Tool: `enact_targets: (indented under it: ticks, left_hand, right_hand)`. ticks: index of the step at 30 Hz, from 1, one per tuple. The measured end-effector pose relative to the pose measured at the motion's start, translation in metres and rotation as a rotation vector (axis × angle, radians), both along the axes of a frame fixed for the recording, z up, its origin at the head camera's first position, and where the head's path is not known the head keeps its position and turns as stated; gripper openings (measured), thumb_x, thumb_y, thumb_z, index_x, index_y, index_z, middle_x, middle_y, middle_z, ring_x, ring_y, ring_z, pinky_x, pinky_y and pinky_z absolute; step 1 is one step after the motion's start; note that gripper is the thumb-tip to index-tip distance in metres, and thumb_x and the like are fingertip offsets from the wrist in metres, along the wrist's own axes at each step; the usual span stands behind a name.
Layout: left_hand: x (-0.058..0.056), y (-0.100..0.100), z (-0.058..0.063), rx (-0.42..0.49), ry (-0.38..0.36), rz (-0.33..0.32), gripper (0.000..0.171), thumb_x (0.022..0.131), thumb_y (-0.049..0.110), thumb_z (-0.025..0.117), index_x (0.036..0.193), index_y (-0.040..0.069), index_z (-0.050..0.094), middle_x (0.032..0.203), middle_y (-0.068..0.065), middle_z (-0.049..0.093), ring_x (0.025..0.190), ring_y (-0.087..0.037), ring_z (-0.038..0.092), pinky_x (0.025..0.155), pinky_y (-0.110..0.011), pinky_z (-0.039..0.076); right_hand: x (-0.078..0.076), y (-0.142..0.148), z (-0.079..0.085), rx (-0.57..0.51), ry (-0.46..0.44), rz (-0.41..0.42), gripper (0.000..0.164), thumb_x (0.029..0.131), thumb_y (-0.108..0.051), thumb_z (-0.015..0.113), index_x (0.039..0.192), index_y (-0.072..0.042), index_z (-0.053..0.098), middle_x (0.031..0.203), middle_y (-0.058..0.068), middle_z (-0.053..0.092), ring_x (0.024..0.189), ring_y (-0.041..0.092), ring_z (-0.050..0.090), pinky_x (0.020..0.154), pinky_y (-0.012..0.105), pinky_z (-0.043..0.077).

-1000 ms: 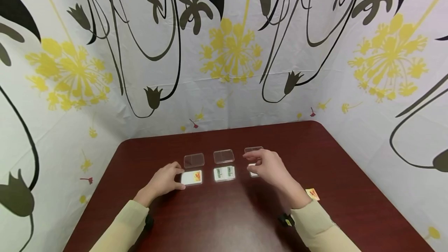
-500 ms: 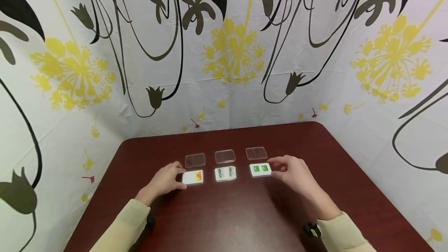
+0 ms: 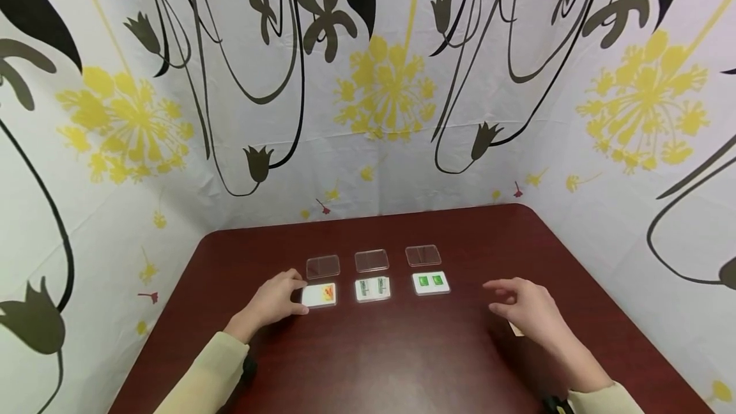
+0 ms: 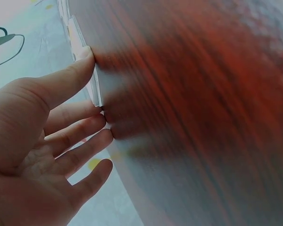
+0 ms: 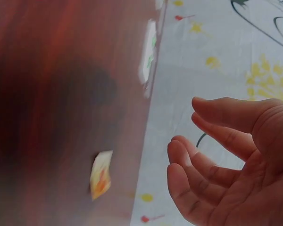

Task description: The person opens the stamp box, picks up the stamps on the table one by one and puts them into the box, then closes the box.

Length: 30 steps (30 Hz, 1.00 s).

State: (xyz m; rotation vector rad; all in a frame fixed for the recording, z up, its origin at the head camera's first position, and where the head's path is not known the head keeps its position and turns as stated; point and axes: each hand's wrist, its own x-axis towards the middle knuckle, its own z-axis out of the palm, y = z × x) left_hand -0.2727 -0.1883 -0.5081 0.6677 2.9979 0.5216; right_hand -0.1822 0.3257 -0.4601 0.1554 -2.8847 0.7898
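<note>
Three shallow clear cases with white inside stand in a row. The left case [image 3: 313, 296] bears one orange-and-yellow sticker [image 3: 329, 292] on its right half. Two grey-green prints mark the middle case [image 3: 372, 289], and two green stickers the right case [image 3: 431, 283]. My left hand [image 3: 274, 299] holds the left case's left end between thumb and fingers. Well right of the right case, my right hand [image 3: 531, 310] hovers with relaxed fingers and holds nothing. A small orange-and-yellow sticker [image 5: 101, 176] lies on the table; the hand mostly hides it in the head view.
Behind the cases lie three clear lids: left [image 3: 323, 266], middle [image 3: 371, 260] and right [image 3: 423, 255]. They rest on a dark red wood table [image 3: 368, 350] with rounded far corners. A flower-printed cloth [image 3: 374, 171] surrounds the table's far and side edges.
My right hand has moved from above the right case to its edge, then away right over the loose sticker. The right case's two green stickers came into view. My left hand stays at the left case.
</note>
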Motion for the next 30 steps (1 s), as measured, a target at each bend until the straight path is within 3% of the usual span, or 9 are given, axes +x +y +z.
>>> enact_targets:
  ticks: [9,19,26,30]
  left_hand:
    - [0.002,0.001,0.001,-0.004,0.007,0.0,0.061,0.079,0.035,0.088,0.129,0.006,0.069,0.119,-0.005,0.06,0.106,-0.024,0.059,0.085,-0.043,0.051]
    - [0.001,-0.001,-0.002,-0.016,0.007,0.0,0.062,0.079,0.036,0.087,0.131,0.007,0.068,0.121,-0.006,0.06,0.107,-0.025,0.059,0.087,-0.044,0.05]
    - [0.0,-0.001,-0.004,-0.02,0.01,0.007,0.062,0.079,0.037,0.087,0.131,0.007,0.068,0.12,-0.006,0.06,0.107,-0.024,0.058,0.087,-0.044,0.05]
    - [0.001,-0.001,-0.003,-0.015,0.012,0.007,0.062,0.079,0.036,0.087,0.131,0.007,0.068,0.12,-0.005,0.06,0.107,-0.024,0.058,0.087,-0.044,0.05]
  right_hand:
    - [0.012,0.034,-0.016,0.016,-0.041,-0.076,0.023,0.078,-0.023,0.086,0.099,-0.019,0.076,0.096,0.002,0.072,0.086,0.022,0.067,0.065,0.039,0.047]
    - [0.015,0.039,-0.032,-0.059,-0.164,-0.064,0.022,0.079,-0.019,0.084,0.098,-0.018,0.073,0.096,0.001,0.072,0.08,0.014,0.067,0.064,0.035,0.047]
    - [0.012,0.035,-0.036,0.007,-0.126,-0.048,0.024,0.075,-0.017,0.086,0.095,-0.019,0.072,0.09,0.0,0.066,0.075,0.013,0.061,0.064,0.038,0.044]
    - [0.01,0.033,-0.038,0.032,-0.085,-0.026,0.024,0.071,-0.009,0.085,0.083,-0.018,0.067,0.077,-0.004,0.061,0.068,0.014,0.054,0.06,0.036,0.04]
